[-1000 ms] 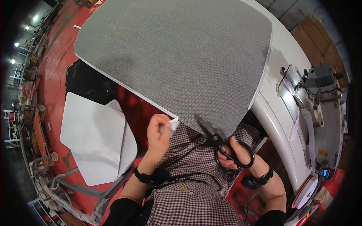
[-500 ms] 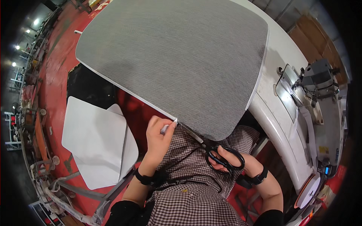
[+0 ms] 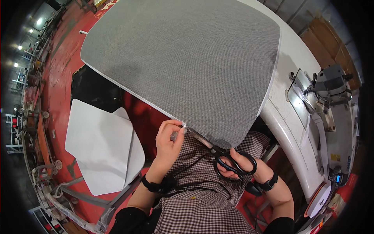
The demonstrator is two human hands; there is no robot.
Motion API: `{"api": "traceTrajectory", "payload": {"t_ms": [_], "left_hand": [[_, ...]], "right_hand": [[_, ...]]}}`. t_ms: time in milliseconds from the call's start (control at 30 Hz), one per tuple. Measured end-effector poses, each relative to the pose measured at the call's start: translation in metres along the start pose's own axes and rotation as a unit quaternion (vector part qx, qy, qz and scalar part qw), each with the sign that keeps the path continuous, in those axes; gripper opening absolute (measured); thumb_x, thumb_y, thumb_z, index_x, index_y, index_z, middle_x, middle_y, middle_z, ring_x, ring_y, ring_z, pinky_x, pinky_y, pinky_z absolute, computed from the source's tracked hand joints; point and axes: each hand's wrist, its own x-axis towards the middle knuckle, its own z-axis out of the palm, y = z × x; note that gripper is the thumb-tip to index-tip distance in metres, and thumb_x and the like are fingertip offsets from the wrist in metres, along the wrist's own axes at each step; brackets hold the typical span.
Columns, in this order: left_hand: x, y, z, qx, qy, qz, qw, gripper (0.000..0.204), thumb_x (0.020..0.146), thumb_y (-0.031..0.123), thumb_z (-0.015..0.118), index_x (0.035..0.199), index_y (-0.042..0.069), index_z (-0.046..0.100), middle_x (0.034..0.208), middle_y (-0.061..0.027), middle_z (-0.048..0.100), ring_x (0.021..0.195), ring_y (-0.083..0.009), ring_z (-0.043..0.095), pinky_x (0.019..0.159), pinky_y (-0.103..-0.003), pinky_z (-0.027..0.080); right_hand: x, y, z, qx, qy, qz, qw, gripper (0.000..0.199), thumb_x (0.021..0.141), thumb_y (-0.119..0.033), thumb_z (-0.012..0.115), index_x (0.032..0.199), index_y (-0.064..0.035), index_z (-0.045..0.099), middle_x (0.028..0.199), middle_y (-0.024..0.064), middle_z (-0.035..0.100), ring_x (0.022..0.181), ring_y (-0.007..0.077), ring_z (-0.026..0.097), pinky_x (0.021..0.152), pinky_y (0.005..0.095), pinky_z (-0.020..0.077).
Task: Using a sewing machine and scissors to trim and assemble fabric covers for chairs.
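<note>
Apron: checked, right under the work; the panel's near end laps onto it, prob. as a rest [image 3: 194,214].
R hand: fingers wrapped thru the scissor loops, thumb up top, a cutting grip by the look of it [image 3: 235,163].
Scissors: black handles, blades angled up-L along the panel's near edge, tips just beside the L fingers; blade gap too small to tell [image 3: 213,150].
L hand: fingertips pinched tight on the loose end of the white edging, prob. to steady it nr the tips [image 3: 168,141].
White edging: runs up the panel's L side from that pinch [image 3: 128,90].
Grey panel: big, flat, textured, from lap out over the desk; near rounded corner shows no white strip [image 3: 183,70].
White sheets: stacked L of the panel, well apart from the hands, so elbow room there [image 3: 101,144].
Desk: white, curved front edge, bare stretch betw. panel and machine [image 3: 281,117].
Sewing machine: far R, clear of both hands [image 3: 330,84].
Floor: red, beyond on the L [image 3: 56,85].
</note>
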Motion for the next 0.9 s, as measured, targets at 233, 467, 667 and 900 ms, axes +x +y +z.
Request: {"api": "traceTrajectory", "payload": {"t_ms": [233,467,667,900], "left_hand": [[-0.0018,0.0003,-0.0007,-0.009,0.002,-0.010,1.000,0.009,0.077,-0.001,0.063,0.079,0.001,0.054,0.095,-0.0094,0.059,0.082,-0.0209,0.059,0.068,-0.029,0.047],[-0.0011,0.0024,-0.0006,-0.015,0.005,-0.006,1.000,0.009,0.078,0.000,0.063,0.079,0.001,0.054,0.095,-0.0087,0.059,0.082,-0.0197,0.058,0.067,-0.028,0.047],[-0.0057,0.0036,0.0003,0.014,0.010,-0.008,1.000,0.009,0.078,0.000,0.064,0.078,0.001,0.055,0.094,-0.0079,0.059,0.078,-0.0189,0.056,0.063,-0.027,0.045],[-0.0076,-0.0036,0.0042,0.029,0.017,0.028,0.999,0.010,0.077,-0.001,0.063,0.078,0.001,0.053,0.090,-0.0100,0.059,0.076,-0.0242,0.055,0.063,-0.031,0.045]], "right_hand": [[0.0005,-0.0020,-0.0012,-0.008,0.040,0.022,0.999,0.076,0.082,-0.075,0.012,0.073,-0.0072,0.044,0.052,-0.0030,0.042,0.039,0.0045,0.042,0.035,0.0180,0.0366],[0.0017,-0.0041,-0.0010,-0.002,0.029,0.022,0.999,0.075,0.083,-0.074,0.011,0.073,-0.0073,0.044,0.052,-0.0029,0.042,0.039,0.0047,0.042,0.035,0.0184,0.0378],[0.0026,-0.0081,-0.0013,0.004,0.029,0.028,0.999,0.075,0.083,-0.073,0.011,0.073,-0.0073,0.044,0.051,-0.0026,0.042,0.038,0.0048,0.042,0.034,0.0184,0.0381],[0.0051,-0.0079,-0.0005,0.024,0.035,0.020,0.999,0.076,0.082,-0.075,0.011,0.071,-0.0069,0.043,0.050,-0.0027,0.042,0.037,0.0047,0.042,0.032,0.0185,0.0374]]}}
